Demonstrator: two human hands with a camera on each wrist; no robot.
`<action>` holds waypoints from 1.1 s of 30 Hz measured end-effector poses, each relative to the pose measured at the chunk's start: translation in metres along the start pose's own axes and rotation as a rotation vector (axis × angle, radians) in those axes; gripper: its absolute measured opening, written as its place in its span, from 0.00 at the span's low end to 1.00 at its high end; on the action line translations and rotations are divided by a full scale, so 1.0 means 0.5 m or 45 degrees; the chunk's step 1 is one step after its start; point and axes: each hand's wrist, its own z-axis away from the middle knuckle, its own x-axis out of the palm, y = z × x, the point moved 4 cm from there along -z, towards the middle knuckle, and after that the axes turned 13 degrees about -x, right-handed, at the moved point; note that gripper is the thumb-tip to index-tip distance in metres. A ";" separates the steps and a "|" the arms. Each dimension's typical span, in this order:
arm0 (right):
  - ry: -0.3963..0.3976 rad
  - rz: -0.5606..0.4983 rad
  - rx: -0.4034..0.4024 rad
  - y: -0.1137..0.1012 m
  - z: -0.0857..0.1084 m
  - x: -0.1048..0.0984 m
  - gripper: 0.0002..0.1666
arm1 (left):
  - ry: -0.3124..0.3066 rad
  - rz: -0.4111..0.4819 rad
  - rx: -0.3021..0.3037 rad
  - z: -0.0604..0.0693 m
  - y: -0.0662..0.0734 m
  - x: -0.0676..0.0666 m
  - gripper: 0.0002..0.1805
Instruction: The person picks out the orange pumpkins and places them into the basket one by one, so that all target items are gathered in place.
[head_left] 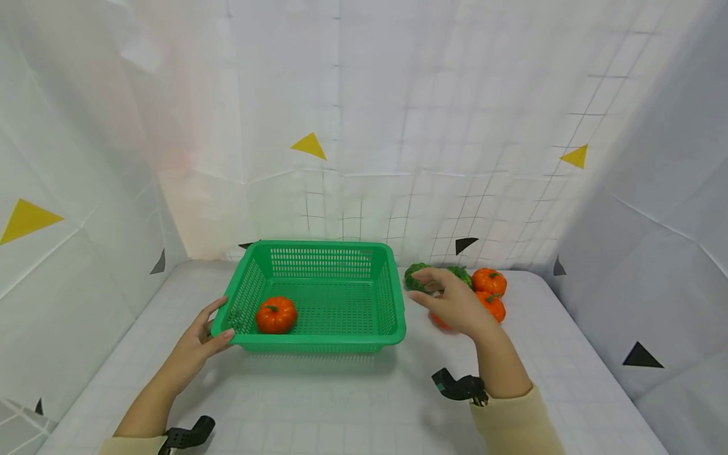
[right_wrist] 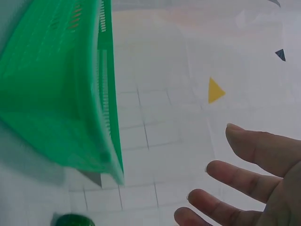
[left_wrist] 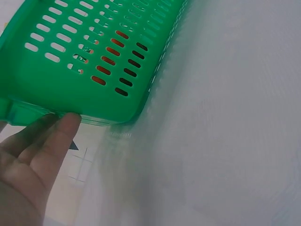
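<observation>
At lower left, my left hand (head_left: 193, 349) holds the green basket (head_left: 318, 339); right of middle, my right hand (head_left: 453, 304) is wide, near orange peppers (head_left: 488, 282).

Lettering: we are reading no words, brands or numbers in any of the three views.
Green basket (head_left: 318, 339): we are finding no legible print on its rim or walls.
Yellow triangles (head_left: 309, 146): we are seeing three wordless marks in the head view, two on the back sheeting (head_left: 364, 95) and one on the left sheeting (head_left: 79, 284).
Black triangles (head_left: 641, 357): we are spotting several, also wordless, low on the back, left and right sheeting (head_left: 682, 265).
Faint grid (head_left: 352, 218): we are noticing thin lines on the back sheeting, without readable figures.
</observation>
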 end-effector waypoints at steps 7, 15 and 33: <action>0.050 0.008 0.114 0.053 0.034 -0.047 0.35 | -0.010 0.031 0.003 0.001 -0.004 0.001 0.41; 0.157 0.111 0.136 0.111 0.060 -0.081 0.33 | -0.020 0.034 -0.007 0.003 -0.006 0.000 0.41; 0.275 0.272 0.214 0.253 0.106 -0.095 0.28 | -0.029 0.030 -0.009 0.001 -0.002 0.002 0.41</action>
